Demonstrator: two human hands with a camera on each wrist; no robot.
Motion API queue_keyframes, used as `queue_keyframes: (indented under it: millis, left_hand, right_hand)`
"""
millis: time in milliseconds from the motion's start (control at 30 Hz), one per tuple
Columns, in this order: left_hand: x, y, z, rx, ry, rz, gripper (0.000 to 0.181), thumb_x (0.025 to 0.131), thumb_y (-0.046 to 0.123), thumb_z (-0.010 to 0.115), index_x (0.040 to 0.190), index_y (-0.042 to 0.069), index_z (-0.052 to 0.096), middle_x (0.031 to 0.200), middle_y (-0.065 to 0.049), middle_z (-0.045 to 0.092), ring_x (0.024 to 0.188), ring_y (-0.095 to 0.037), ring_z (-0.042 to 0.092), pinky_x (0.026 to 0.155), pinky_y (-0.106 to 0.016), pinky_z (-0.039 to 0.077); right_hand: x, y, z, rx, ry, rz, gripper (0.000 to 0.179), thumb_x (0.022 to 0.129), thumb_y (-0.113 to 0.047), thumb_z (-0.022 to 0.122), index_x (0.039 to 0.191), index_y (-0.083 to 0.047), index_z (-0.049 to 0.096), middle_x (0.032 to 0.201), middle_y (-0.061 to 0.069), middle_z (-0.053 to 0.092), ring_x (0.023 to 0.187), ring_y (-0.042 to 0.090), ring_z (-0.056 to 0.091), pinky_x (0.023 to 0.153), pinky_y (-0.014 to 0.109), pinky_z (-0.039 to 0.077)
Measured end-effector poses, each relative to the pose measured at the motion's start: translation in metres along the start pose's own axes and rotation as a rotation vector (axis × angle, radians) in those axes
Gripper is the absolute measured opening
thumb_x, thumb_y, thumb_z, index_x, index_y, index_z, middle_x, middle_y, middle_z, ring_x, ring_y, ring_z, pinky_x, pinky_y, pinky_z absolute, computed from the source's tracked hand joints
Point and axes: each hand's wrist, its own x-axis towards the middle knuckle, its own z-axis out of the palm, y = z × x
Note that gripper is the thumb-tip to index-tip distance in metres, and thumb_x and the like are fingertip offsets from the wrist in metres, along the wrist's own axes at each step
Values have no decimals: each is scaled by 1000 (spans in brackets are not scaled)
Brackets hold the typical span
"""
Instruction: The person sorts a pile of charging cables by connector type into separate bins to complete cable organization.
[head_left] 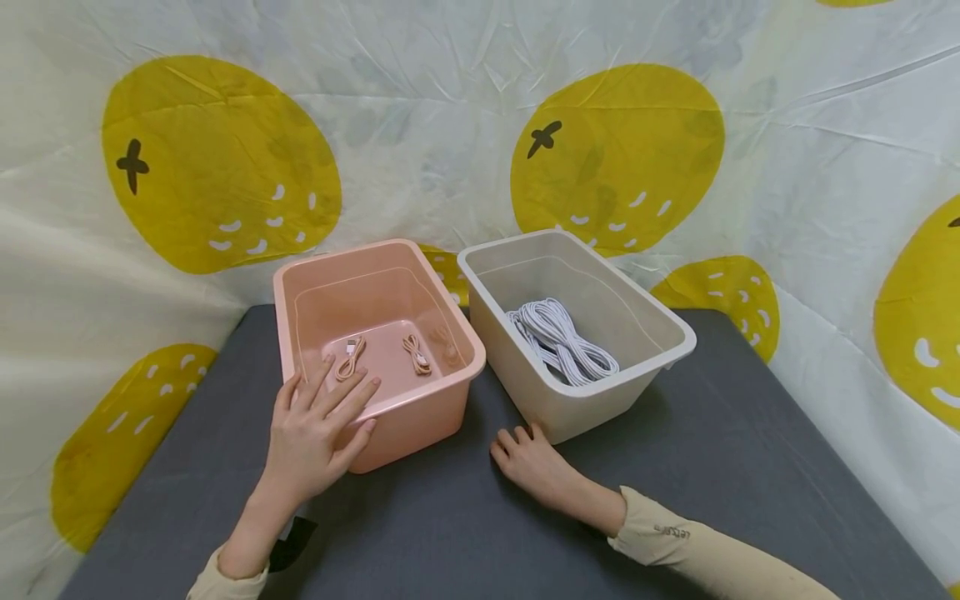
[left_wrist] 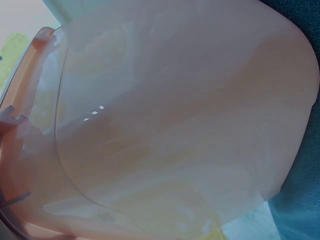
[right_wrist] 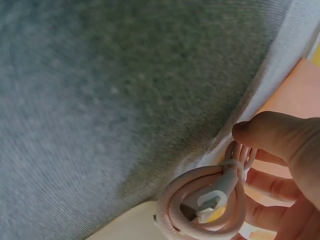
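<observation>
My left hand point(head_left: 307, 437) lies at the near left rim of a pink plastic bin point(head_left: 420, 427), fingers straight and spread over its edge. The bin's outer wall point(left_wrist: 175, 115) fills the left wrist view. Inside it are two small coiled cables, one with a white plug point(head_left: 350, 360) and another point(head_left: 416, 356) further right. My right hand point(head_left: 536, 467) is low over the table, by the near corner of a beige bin point(head_left: 592, 412). In the right wrist view, thumb and fingers pinch a coiled pinkish USB cable point(right_wrist: 239, 202); the head view hides it.
A thick bundle of white cable point(head_left: 566, 342) lies in the beige bin, which stands right of the pink one. Both bins rest on a dark grey cloth-covered table point(head_left: 420, 542). Behind hangs a pale curtain point(head_left: 420, 167) with large yellow fruit prints.
</observation>
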Motion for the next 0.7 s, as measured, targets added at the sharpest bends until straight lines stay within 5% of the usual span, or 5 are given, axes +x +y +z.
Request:
queue_keyframes:
  millis: [167,400,700]
  left_hand:
    - [-1,0,-1,4,-27,-9,50,91,52,30,117,22,59,114,-7,63,128,-27,37,92,-60,27]
    - [1,1,-1,3,12,7,49,90,50,30,115,20,61,111,-6,64,121,-32,44,91,-60,28]
    - [2,0,0,-3,22,8,49,90,50,31,114,20,62,111,-7,64,129,-26,37,91,-60,28]
  right_hand:
    - [1,2,-6,19,-17,14,20,82,-10,53,100,-15,59,92,4,54,74,20,52,63,36,39]
    - [2,5,-14,23,-5,24,21,81,-10,54,101,-14,59,90,3,54,74,20,51,61,36,38]
    - [6,9,-22,-16,20,8,20,81,-9,54,99,-14,59,88,3,53,75,20,51,62,37,38]
